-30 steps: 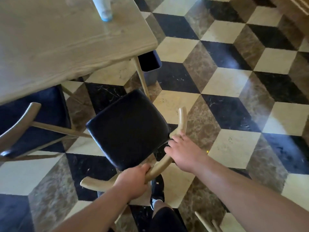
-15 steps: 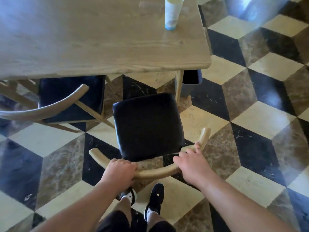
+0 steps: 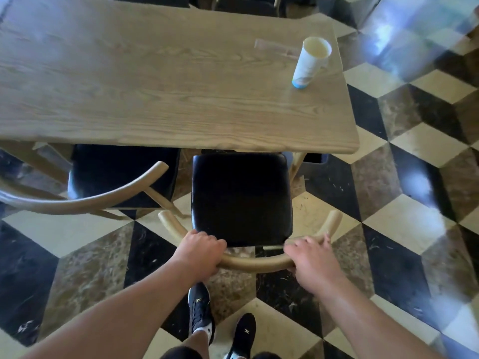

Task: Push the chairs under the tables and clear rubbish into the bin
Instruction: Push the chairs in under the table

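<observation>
A chair with a black seat [image 3: 241,198] and a curved wooden backrest [image 3: 255,261] stands square to the near edge of the wooden table [image 3: 155,99], its seat front just at the table edge. My left hand [image 3: 201,252] grips the backrest on its left side. My right hand [image 3: 312,260] rests on and holds the backrest on its right side. A white paper cup [image 3: 309,63] with a blue base stands upright near the table's right end, beside a clear flat wrapper [image 3: 274,46].
A second black-seated chair [image 3: 121,174] sits partly under the table to the left, its curved back [image 3: 85,200] sticking out. A dark bin [image 3: 315,161] shows under the table's right corner. More chairs stand at the far side. My feet are on the checkered floor [image 3: 388,229].
The chair has turned square to the table and moved forward, its seat front reaching the table edge. Both hands stayed on the backrest. The view shifted so more of the tabletop shows.
</observation>
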`<state>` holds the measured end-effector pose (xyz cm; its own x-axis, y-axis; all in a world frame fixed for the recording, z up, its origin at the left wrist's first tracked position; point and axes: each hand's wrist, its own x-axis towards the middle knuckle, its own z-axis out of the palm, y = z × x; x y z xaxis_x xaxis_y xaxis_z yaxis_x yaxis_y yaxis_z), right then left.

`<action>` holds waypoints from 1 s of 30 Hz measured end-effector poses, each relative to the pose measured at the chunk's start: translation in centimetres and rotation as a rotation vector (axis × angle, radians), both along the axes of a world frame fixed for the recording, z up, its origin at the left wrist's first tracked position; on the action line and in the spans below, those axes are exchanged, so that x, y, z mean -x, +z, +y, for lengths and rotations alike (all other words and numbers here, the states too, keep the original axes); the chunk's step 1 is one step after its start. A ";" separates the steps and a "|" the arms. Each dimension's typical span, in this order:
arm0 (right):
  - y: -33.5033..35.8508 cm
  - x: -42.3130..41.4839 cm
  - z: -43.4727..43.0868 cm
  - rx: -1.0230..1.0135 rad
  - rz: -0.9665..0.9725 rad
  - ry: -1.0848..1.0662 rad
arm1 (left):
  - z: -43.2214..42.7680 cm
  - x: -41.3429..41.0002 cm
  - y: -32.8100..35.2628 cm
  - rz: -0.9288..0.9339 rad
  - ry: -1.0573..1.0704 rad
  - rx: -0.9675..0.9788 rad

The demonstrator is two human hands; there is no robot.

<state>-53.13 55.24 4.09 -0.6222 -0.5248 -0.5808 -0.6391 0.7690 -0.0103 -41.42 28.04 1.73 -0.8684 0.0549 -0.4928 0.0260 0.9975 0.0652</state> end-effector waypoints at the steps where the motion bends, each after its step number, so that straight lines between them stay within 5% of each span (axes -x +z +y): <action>1: 0.2 0.6 -0.6 -0.006 0.002 -0.015 | -0.5 0.7 -0.1 0.003 -0.006 -0.008; 21: -0.5 12.6 -5.4 0.020 0.063 0.072 | -5.9 13.5 0.1 -0.001 0.055 0.127; 30: -1.3 14.3 -5.0 -0.018 0.075 0.119 | -5.6 13.0 -1.4 0.055 0.133 0.063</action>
